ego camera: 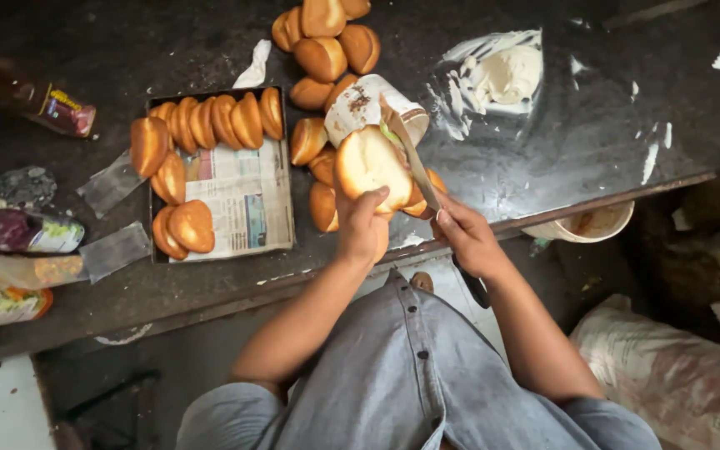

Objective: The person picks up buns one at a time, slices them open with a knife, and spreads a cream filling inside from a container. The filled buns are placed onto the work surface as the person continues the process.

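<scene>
Near the middle of the frame the left hand (pixel 364 229) grips a split bun (pixel 368 162), cut face up, over the dark table (pixel 560 150). The right hand (pixel 464 237) is closed around a knife (pixel 414 154), its blade lying against the bun beside a tilted tub (pixel 372 104).

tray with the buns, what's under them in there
The tray is lined with newspaper, bare on its right side. Golden buns stand on edge along the top and left, covering the paper there. The tray floor itself cannot be seen.
</scene>
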